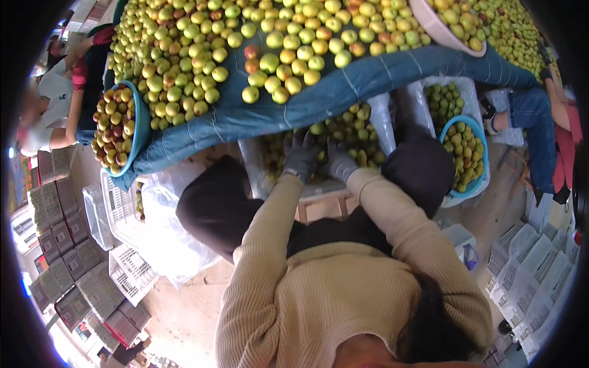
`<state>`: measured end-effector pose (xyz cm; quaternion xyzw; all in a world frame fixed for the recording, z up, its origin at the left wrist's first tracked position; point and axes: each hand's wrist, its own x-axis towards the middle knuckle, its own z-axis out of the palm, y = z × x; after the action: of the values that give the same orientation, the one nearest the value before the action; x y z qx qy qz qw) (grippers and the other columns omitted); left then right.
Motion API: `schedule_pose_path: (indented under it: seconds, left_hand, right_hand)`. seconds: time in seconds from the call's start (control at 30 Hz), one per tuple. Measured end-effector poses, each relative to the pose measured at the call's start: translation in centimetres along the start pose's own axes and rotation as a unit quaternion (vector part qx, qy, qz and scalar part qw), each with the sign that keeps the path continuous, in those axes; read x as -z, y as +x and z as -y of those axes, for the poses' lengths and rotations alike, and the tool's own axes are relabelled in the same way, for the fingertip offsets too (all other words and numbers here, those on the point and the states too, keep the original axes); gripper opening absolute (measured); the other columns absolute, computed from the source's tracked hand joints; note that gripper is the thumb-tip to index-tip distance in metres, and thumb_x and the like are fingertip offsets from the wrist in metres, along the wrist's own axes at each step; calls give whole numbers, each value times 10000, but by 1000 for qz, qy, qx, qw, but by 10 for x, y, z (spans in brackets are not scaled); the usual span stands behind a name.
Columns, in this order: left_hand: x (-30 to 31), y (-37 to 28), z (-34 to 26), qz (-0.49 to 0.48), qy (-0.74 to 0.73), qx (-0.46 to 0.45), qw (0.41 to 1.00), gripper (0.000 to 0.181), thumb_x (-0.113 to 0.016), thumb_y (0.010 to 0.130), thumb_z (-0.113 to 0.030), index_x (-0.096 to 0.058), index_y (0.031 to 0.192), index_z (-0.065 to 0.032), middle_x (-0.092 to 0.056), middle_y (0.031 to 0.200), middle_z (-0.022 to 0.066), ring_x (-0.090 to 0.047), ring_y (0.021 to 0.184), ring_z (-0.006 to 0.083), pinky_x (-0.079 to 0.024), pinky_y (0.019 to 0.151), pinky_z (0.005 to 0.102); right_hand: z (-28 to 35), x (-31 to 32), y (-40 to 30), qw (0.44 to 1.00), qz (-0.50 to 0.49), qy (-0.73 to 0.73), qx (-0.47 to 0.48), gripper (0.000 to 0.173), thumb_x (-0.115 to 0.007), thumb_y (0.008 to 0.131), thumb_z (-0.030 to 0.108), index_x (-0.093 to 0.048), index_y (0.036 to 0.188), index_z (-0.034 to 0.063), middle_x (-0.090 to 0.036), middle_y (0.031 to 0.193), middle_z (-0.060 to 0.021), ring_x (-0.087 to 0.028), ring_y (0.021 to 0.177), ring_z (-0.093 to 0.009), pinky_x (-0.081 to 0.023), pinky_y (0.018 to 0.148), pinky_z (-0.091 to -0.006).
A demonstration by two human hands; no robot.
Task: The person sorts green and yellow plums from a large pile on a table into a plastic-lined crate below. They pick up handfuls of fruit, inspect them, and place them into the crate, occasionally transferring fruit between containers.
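Observation:
Both my hands wear grey gloves and reach down into a plastic-lined crate between my knees. Green and yellowish fruit, like jujubes, fills it. My left hand lies palm down on the fruit, fingers spread and pointing away from me. Beside it, my right hand rests against the fruit too, a small gap between the two. Whether either hand grips a fruit is hidden beneath the gloves. Just beyond the crate hangs the blue cloth edge of a sorting table, with many loose jujubes spread on top.
A blue basin of redder fruit stands at the table's left corner. At right, another blue basin sits on a lined crate. A pink basket rests on the table. Stacked cartons stand left; co-workers sit at both sides.

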<state>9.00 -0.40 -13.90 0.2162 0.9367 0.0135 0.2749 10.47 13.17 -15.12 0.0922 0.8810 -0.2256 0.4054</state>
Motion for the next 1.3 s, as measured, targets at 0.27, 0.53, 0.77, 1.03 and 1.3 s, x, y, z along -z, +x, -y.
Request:
schedule_pose_path:
  seconds: [0.27, 0.53, 0.77, 1.03, 1.3]
  left_hand:
    - [53, -23, 22, -33, -64, 173, 982, 678, -551, 840, -437, -309, 1427, -198, -213, 1484, 181, -291, 1324, 419, -338, 1048, 476]
    - [145, -53, 49, -275, -425, -11, 862, 398, -680, 805, -132, -569, 1182, -69, -619, 1088, 176, -606, 1013, 287, -482, 861, 337]
    - [215, 55, 129, -338, -327, 21, 882, 604, -691, 809, -266, -443, 1323, -68, -509, 1259, 181, -497, 1172, 328, -401, 1001, 388]
    - [198, 67, 113, -319, -320, -21, 892, 479, -725, 732, -239, -590, 1180, -134, -582, 1171, 120, -506, 1109, 307, -327, 1005, 423]
    - [181, 11, 82, -226, -435, -153, 858, 453, -716, 764, -277, -596, 1176, -134, -589, 1182, 53, -510, 1167, 255, -174, 1106, 477]
  right_hand:
    - [37, 48, -35, 960, 76, -13, 270, 794, -616, 836, 399, -193, 1467, 169, -379, 1415, -191, -467, 1225, -330, -368, 1026, -418]
    - [27, 185, -97, 829, -360, 190, 384, 304, -536, 916, 160, -571, 1170, -5, -639, 1101, -142, -583, 1076, -248, -471, 909, -357]
    - [5, 283, -23, 825, -150, 480, 258, 546, -486, 919, 126, -288, 1410, -7, -363, 1422, -179, -364, 1314, -248, -273, 1100, -336]
    - [66, 284, 6, 958, -221, 129, 128, 649, -572, 828, 399, -433, 1326, 7, -588, 1181, -177, -591, 1056, -260, -443, 942, -329]
    - [84, 260, -15, 945, -85, 146, 280, 487, -649, 835, 411, -570, 1186, 83, -660, 1004, -68, -645, 778, -139, -525, 747, -274]
